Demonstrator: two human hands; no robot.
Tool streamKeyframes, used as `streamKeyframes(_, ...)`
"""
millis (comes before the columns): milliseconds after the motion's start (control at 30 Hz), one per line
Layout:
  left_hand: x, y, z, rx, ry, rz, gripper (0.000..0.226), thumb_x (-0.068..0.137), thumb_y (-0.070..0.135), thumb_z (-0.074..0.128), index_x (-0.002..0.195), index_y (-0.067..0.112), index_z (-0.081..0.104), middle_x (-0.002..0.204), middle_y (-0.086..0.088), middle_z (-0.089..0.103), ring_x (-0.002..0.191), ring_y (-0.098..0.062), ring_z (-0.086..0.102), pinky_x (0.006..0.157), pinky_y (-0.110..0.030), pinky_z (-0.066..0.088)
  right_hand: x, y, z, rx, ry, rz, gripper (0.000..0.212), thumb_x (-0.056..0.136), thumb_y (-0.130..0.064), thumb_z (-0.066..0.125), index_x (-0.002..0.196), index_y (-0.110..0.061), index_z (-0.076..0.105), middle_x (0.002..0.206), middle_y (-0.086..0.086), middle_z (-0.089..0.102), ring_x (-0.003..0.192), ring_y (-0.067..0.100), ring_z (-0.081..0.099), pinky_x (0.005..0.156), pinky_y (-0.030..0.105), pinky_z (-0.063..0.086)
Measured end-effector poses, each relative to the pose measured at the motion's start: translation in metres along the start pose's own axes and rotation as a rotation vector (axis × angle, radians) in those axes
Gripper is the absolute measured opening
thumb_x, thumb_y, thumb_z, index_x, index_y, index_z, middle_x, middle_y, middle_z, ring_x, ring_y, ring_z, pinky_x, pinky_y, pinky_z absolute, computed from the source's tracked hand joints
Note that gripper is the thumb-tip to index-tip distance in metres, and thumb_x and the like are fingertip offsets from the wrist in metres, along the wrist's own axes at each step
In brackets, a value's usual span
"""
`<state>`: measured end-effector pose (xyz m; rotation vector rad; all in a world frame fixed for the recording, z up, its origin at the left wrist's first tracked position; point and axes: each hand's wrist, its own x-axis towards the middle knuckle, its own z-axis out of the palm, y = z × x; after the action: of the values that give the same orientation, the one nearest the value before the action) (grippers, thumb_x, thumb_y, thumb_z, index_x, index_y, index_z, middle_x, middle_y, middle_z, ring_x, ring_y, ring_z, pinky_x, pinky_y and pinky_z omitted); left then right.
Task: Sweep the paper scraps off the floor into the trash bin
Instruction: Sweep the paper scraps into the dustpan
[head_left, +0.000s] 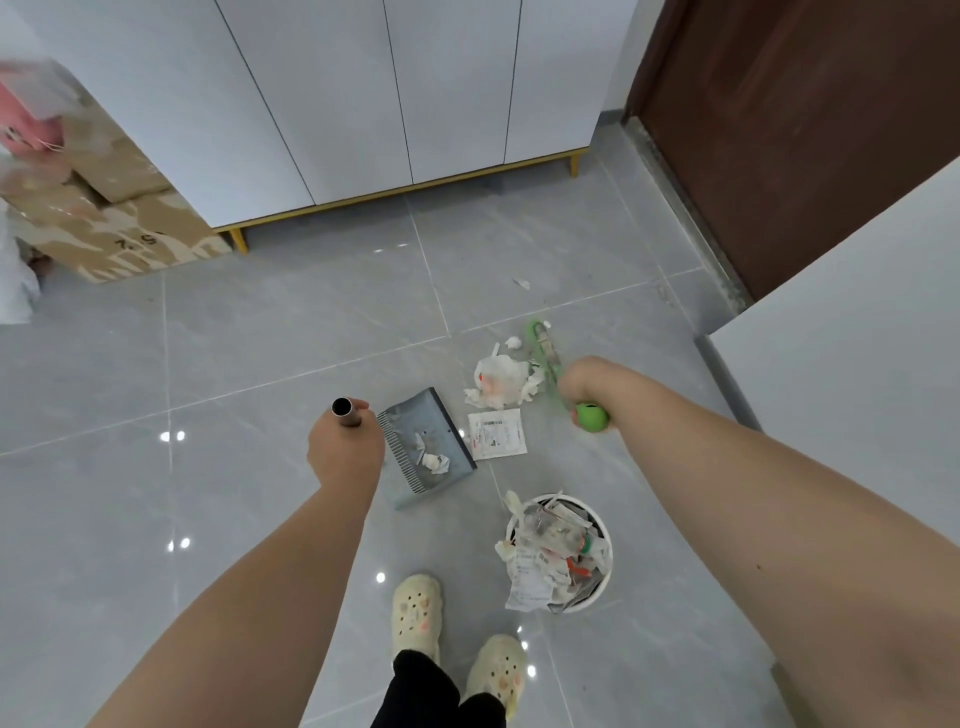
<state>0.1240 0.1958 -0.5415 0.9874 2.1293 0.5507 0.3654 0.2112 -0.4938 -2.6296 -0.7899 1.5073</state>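
My left hand (344, 448) grips the metal handle (347, 412) of a grey dustpan (427, 448) that rests on the floor with a few scraps in it. My right hand (586, 388) grips the green broom handle (591, 415); the broom head (542, 347) sits behind a heap of crumpled white paper (501, 381). A flat printed slip (496, 434) lies just right of the dustpan. One small scrap (521, 283) lies farther off. The white round trash bin (563, 553) stands near my feet, piled with paper and plastic that spills over its rim.
White cabinets on gold legs (363, 104) line the far wall. Cardboard boxes (119, 228) are stacked at the left. A brown door (789, 130) is at the right, and a white wall corner (841, 384) juts in beside my right arm. My feet wear cream clogs (415, 610).
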Motion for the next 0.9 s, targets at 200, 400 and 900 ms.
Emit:
streamKeyframes(200, 0.02, -0.003, -0.01, 0.086, -0.051, 0.037, 0.03, 0.086, 0.01, 0.04, 0.096, 0.021, 0.066, 0.085, -0.002, 0.059, 0.079, -0.026, 0.056, 0.075, -0.032, 0.046, 0.01, 0.01, 0.011, -0.669, 0.057, -0.122, 0.039, 0.094, -0.007, 0.041, 0.132, -0.001, 0.049, 0.132, 0.014, 0.054, 0.119, 0.029, 0.054, 0.094, 0.031, 0.045)
streamKeyframes(400, 0.06, -0.018, -0.023, 0.126, -0.182, 0.09, 0.027, 0.084, 0.012, 0.044, 0.09, 0.026, 0.066, 0.087, -0.005, 0.064, 0.077, -0.03, 0.062, 0.077, -0.035, 0.052, 0.024, 0.012, 0.048, -0.781, -0.074, -0.164, 0.017, 0.096, -0.003, 0.04, 0.085, -0.005, 0.053, 0.109, 0.014, 0.059, 0.078, 0.023, 0.058, 0.061, 0.025, 0.044)
streamKeyframes(900, 0.068, -0.039, -0.04, 0.063, -0.337, 0.122, 0.031, 0.084, 0.012, 0.05, 0.075, 0.039, 0.065, 0.097, -0.008, 0.07, 0.093, -0.029, 0.064, 0.088, -0.047, 0.054, -0.02, 0.048, 0.11, -0.589, -0.289, -0.271, 0.028, 0.088, -0.002, 0.046, 0.062, -0.011, 0.041, 0.06, 0.003, 0.042, 0.048, 0.013, 0.036, 0.042, 0.022, 0.028)
